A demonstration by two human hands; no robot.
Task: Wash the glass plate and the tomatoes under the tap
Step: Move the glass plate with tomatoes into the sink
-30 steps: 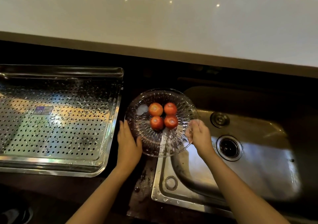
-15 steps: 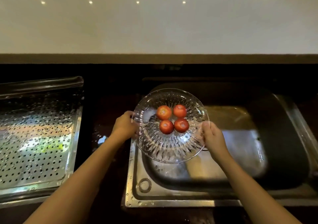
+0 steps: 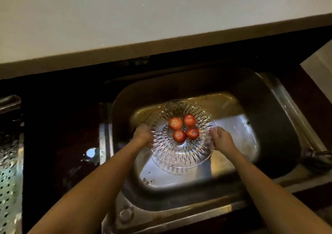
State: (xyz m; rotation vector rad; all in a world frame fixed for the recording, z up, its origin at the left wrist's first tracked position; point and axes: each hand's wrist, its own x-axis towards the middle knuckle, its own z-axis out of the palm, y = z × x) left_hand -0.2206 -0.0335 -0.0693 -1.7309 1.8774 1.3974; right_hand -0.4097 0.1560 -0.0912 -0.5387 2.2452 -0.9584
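At the centre of the frame, the glass plate (image 3: 181,154) sits over the steel sink (image 3: 280,125), held at opposite rims — left hand (image 3: 143,136) and right hand (image 3: 221,140) both closed on it. Four tomatoes (image 3: 184,130) cluster on its middle. A perforated tray (image 3: 9,170) shows at the left edge, probably wet

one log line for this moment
hands: left, right grip glass plate rim | four tomatoes on it | over sink
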